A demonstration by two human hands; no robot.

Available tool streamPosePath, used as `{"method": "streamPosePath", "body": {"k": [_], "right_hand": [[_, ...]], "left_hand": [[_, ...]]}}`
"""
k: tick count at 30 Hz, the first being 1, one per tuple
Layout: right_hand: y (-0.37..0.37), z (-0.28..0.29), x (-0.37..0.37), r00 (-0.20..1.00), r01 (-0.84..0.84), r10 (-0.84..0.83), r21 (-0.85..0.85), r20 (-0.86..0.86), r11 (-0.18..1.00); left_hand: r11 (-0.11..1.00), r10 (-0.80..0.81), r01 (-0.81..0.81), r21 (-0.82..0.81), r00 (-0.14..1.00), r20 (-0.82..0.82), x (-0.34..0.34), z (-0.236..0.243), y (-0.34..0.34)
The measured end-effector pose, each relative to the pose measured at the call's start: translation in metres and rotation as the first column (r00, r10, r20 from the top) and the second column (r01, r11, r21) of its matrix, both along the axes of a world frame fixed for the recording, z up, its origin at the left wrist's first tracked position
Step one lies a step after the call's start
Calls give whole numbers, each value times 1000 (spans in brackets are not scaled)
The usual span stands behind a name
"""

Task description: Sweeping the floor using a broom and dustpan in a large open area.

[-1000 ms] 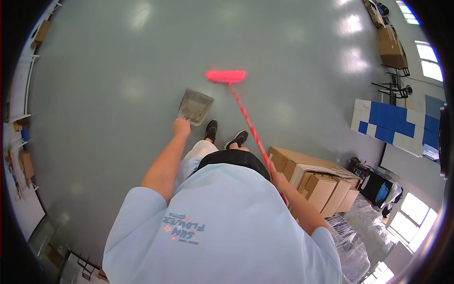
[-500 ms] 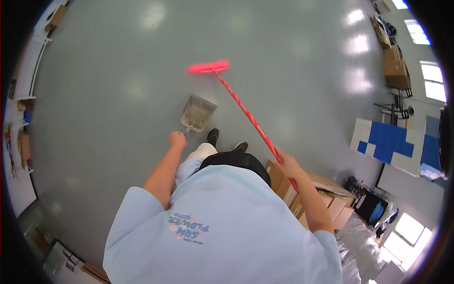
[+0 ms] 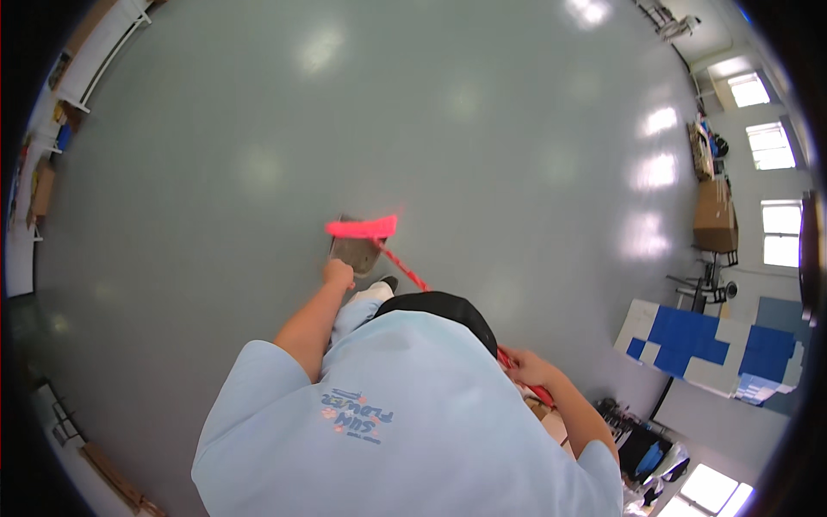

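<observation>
Left hand: on the near end of the dustpan, fingers curled tight in a fist; left hand (image 3: 338,274) covers the handle.
Dustpan: grey, square-mouthed dustpan (image 3: 355,256), just left of centre, at floor level, opening to the far side.
Broom head: wide pink broom head (image 3: 362,227) lies crosswise over the dustpan's far part, right end past its side. Bristle contact: cannot tell.
Broom pole: red pole with pale markings (image 3: 403,267), runs from the broom head toward near right, middle hidden behind the person's body.
Right hand: right hand (image 3: 527,368) beside the waist, near right, fingers wrapped around the pole's upper part; red end shows past the palm.
Shoe: one dark shoe (image 3: 389,282), just right of the dustpan, partly hidden.
Floor: smooth grey-green floor (image 3: 482,155) with light reflections.
Right side: brown cardboard box (image 3: 715,215), far; blue-and-white patchwork panel (image 3: 680,336), nearer.
Left side: white-framed shelving (image 3: 112,65), far.
</observation>
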State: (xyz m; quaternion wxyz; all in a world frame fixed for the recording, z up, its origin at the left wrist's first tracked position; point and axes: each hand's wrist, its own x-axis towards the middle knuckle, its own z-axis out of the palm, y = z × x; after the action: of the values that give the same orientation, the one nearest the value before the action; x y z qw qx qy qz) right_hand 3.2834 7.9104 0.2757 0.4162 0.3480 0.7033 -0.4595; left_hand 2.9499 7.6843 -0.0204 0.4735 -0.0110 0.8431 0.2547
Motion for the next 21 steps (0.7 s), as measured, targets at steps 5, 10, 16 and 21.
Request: {"method": "streamPosePath", "body": {"k": [5,10,16,21], "right_hand": [[9,33,-31,999,40,-40,-23,37,999],[32,1,-82,986,-150,160,179,-47,972],[85,-101,-122,896,-348,423,378,-137,858],[130,-130,-143,848,-463,517,309,-120,831]], "left_hand": [[991,132,-132,20,991,-11,1,4,-3],[987,156,-153,55,987,-44,9,1,-30],[934,349,-358,-8,914,-207,19,22,-65],[918,347,-395,-25,834,-429,44,6,-95]]}}
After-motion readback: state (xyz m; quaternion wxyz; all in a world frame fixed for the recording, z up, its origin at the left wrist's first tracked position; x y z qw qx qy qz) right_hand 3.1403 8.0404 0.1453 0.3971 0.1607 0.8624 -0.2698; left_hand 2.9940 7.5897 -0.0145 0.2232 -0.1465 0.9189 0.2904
